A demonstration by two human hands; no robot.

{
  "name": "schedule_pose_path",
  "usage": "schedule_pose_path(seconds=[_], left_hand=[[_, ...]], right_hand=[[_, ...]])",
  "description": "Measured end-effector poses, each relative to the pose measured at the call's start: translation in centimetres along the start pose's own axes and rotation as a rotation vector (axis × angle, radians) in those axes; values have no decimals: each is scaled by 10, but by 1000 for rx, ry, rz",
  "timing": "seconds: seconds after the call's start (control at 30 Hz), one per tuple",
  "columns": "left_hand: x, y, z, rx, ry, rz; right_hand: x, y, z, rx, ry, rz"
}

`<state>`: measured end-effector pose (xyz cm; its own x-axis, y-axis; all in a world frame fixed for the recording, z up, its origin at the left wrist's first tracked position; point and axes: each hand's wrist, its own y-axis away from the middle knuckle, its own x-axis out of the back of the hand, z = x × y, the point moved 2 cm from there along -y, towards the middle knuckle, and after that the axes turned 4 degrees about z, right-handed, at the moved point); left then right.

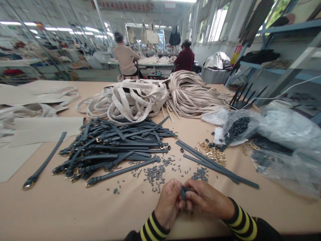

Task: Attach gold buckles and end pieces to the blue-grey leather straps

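The left hand (168, 201) and the right hand (209, 199) pinch a dark strap piece (184, 193) between their fingertips, just above the near edge of a tan-covered table (75, 211), the cuffs striped in black and yellow. The piece sits between the two hands, its lower end blurred and partly hidden by the fingers. Just beyond the knuckles lie scattered small dark bits (154, 174) (too small to identify) and two long dark strips (217, 163), their ends overlapping. Gold metal fittings (215, 155) lie heaped beside the strips, near a clear plastic bag (238, 129) of dark pieces. To the left spreads a pile of dark buckled straps (112, 147), with a single strap (46, 160) apart from it. Behind, pale fabric loops (136, 100) touch a bundle of beige cords (190, 93). Two co-workers (125, 58) sit farther back at another table.
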<state>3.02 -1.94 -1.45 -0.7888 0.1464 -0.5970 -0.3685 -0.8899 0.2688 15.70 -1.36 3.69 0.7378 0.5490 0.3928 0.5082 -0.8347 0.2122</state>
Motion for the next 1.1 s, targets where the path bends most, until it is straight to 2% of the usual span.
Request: schedule_pose_path(seconds=[0.13, 0.33, 0.43, 0.57, 0.63, 0.77, 0.8, 0.93, 0.97, 1.1], left_hand=[[0, -5, 0, -54, -9, 184], [8, -15, 9, -169, -198, 250], [10, -20, 18, -193, -241, 209], [14, -32, 23, -63, -275, 43], [18, -37, 25, -22, -301, 9], [24, -44, 27, -41, -313, 46], [26, -45, 27, -44, -317, 61], [28, -48, 28, -59, -355, 95], [28, -48, 28, -59, -365, 97], [27, -47, 32, -51, -394, 124]], right_hand=[[7, -7, -8, -13, 159, 74], [14, -17, -10, -48, 46, 52], [20, -21, -9, -60, 81, 34], [27, -26, -13, -2, 331, 82], [30, -31, -15, 35, 464, 111], [46, -51, -7, 40, 512, 56], [53, -59, -3, 31, 505, 75], [73, -98, 13, -71, 661, 366], [74, -107, 17, -105, 727, 401], [65, -132, 25, -156, 828, 323]])
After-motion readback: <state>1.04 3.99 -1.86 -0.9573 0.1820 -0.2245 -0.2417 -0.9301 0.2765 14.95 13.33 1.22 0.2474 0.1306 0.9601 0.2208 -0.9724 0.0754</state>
